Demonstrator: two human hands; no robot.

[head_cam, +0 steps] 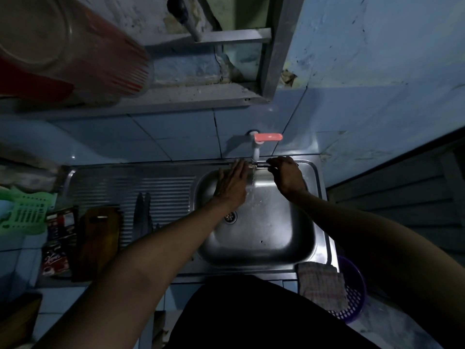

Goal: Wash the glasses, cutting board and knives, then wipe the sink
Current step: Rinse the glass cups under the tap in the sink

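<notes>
Under the white tap (255, 152) with its pink handle (268, 137), water runs into the steel sink (266, 238). My right hand (286, 176) grips one end of a small knife (260, 166) held level below the spout; only a short riveted part shows. My left hand (231, 183) lies with straight fingers against the knife's other end. Two more knives (142, 212) lie on the ribbed drainboard (163, 187). A brown cutting board (99, 238) lies left of them. No glasses are visible.
A checked cloth (319, 283) hangs over the sink's front right corner above a purple basket (352, 295). Printed packets (57, 248) and a green basket (25, 212) sit at the left. A red tumbler (75, 46) looms on the shelf above.
</notes>
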